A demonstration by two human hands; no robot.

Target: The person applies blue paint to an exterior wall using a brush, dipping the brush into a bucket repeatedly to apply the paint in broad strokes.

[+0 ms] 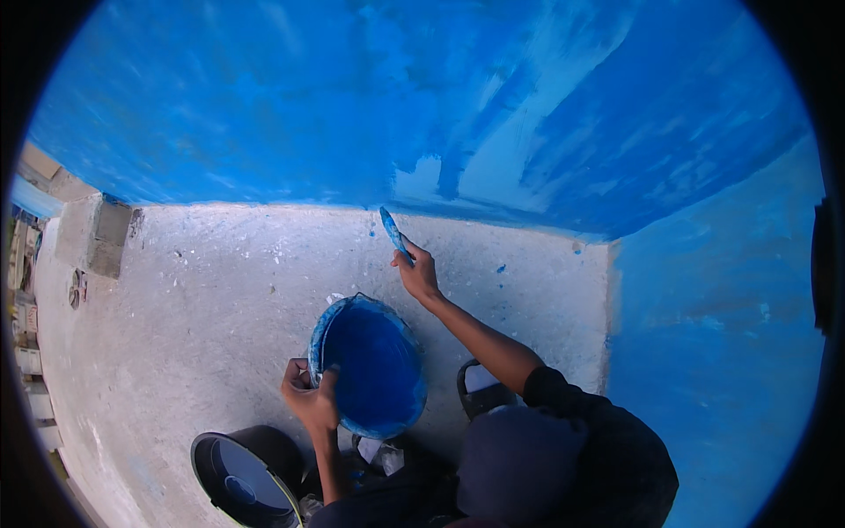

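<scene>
My right hand [414, 275] grips a blue-stained paintbrush [390, 227]; its tip is near the foot of the blue wall [317, 106], and I cannot tell whether it touches. My left hand [310, 400] is closed on the rim of a paint-smeared bucket [374, 370] holding blue paint, with the thumb over the near left edge. The wall has uneven darker and lighter blue patches.
A black bucket [208, 471] with liquid in it stands at lower left. A second blue wall [713, 326] meets the pale, speckled floor [176, 343] at right. A concrete step [104, 233] is at left. My dark-clad body and footwear [475, 380] fill the lower middle.
</scene>
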